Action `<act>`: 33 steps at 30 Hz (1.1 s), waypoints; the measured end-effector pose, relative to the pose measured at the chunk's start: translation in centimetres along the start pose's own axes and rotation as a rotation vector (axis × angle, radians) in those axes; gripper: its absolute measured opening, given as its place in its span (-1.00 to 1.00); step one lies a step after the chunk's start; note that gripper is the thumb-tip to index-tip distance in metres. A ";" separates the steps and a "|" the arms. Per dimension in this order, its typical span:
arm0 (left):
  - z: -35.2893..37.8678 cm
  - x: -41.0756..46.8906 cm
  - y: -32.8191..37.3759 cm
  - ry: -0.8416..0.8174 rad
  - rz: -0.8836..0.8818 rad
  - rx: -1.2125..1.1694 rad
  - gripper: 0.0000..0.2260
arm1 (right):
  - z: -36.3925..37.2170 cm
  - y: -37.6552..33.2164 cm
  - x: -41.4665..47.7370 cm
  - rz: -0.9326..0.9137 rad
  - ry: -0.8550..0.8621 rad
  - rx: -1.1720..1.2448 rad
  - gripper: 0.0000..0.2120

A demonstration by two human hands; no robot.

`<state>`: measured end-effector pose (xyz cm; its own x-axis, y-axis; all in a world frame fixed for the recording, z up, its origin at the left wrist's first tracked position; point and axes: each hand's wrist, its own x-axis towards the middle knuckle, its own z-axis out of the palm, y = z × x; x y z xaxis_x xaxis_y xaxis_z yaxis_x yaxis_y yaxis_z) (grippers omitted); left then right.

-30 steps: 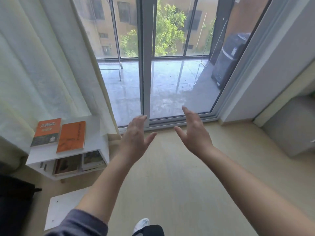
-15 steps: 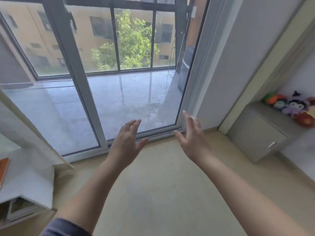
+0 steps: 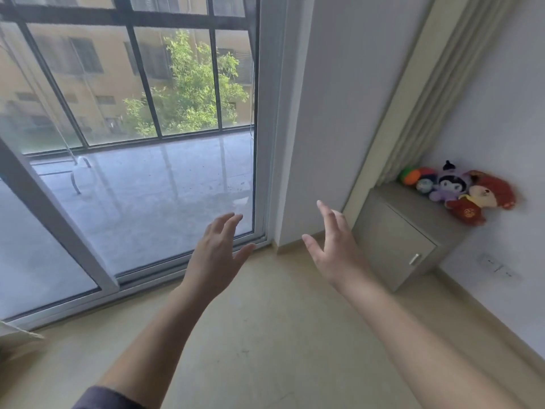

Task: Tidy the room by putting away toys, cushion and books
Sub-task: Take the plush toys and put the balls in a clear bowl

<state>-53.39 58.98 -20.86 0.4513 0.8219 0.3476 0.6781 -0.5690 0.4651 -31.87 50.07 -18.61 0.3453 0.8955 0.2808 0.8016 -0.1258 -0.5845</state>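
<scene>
Both of my hands are raised in front of me with relaxed, spread fingers and hold nothing. My left hand (image 3: 216, 255) is in front of the sliding glass door (image 3: 141, 208). My right hand (image 3: 334, 246) hovers a little left of a low grey cabinet (image 3: 392, 243). Several plush toys lie on the cabinet top against the right wall: a red-haired doll (image 3: 483, 199), a purple and black plush (image 3: 449, 184) and a green and orange ball (image 3: 413, 176). The toys are well beyond my right hand's reach.
Bare beige floor (image 3: 265, 349) stretches ahead of me. A white wall column (image 3: 324, 113) stands between the door and the cabinet. A curtain edge (image 3: 424, 93) hangs above the cabinet. A white corner of furniture (image 3: 17, 335) shows at the far left.
My view has swung right: the white shelf with orange books has left the frame, and the cabinet with toys has come into full view. Both hands stay raised and empty.
</scene>
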 end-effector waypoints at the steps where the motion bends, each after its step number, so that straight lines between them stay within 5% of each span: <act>1: 2.0 0.5 2.3 0.009 -0.008 0.000 -0.47 | -1.6 2.7 0.2 -0.016 -0.002 0.004 -0.37; 10: 12.2 2.1 19.4 0.013 -0.040 -0.021 -0.50 | -14.9 19.7 1.1 0.003 0.001 -0.017 -0.38; 23: 24.8 14.0 34.8 -0.006 0.063 -0.055 -0.47 | -26.9 37.5 6.0 0.044 0.103 -0.075 -0.31; 33: 39.8 33.0 43.5 -0.053 0.016 -0.109 -0.47 | -32.8 55.9 22.9 0.066 0.027 -0.181 -0.28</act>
<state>14.11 62.36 -21.58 0.4935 0.8115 0.3129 0.6049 -0.5787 0.5470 36.83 49.51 -19.92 0.4111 0.8711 0.2685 0.8508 -0.2609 -0.4562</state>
